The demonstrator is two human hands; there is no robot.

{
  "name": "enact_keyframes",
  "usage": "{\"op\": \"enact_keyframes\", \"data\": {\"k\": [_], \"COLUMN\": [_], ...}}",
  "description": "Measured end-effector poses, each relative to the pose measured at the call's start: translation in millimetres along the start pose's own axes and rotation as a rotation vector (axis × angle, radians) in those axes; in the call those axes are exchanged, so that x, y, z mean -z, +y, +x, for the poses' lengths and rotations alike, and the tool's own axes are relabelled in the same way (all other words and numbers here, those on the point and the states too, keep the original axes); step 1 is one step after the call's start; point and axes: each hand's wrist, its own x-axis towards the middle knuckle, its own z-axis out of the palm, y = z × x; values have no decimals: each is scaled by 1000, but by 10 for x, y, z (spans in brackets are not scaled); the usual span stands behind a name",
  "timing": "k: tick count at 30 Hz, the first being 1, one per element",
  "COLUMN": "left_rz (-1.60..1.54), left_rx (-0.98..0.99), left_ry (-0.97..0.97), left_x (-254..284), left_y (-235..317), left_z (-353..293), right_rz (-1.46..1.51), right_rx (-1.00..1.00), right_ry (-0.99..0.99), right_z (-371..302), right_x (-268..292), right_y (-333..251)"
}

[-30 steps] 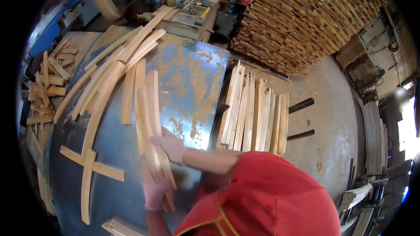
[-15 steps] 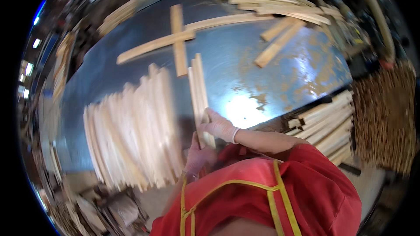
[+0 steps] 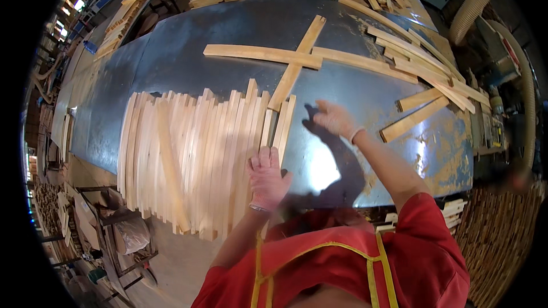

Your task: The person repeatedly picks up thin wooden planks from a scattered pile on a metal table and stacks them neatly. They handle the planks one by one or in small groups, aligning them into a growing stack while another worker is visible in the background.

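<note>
My gloved left hand lies with its fingers flat on a narrow wooden strip at the right side of a row of pale strips, thumb held out. Just to the right, a pair of strips stands slightly apart from the row. My gloved right hand is raised over the metal table, to the right of those strips. Its fingers reach leftward, apart, and hold nothing. Beyond both hands, one board lies across another slanting board.
One strip lies slantwise on top of the row. Boards are heaped at the table's far right, with two short boards nearer. Wood dust clings to the right of the tabletop. A metal-frame cart stands at lower left.
Both hands were together on the separate strips. The right hand has let go and moved up and right; the left has shifted onto the row's right side. The view has turned.
</note>
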Motion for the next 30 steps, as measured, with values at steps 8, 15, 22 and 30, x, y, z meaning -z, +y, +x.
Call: {"op": "enact_keyframes", "data": {"k": [8,15,22,30], "left_rz": [136,-87,-279,184], "left_rx": [6,-150,-118,-61], "left_ry": [50,1,23,45], "left_x": [-135,-269,-261,16], "left_y": [185,-65,56,-301], "left_z": [87,-211,-614,-756], "right_rz": [-616,-571,-591,-294], "right_rx": [252,-27,-208,-141], "right_ry": [287,274,265,130], "right_z": [1816,2199,1900,273], "right_x": [254,196,778,624], "right_y": [-516,-395,397,443]}}
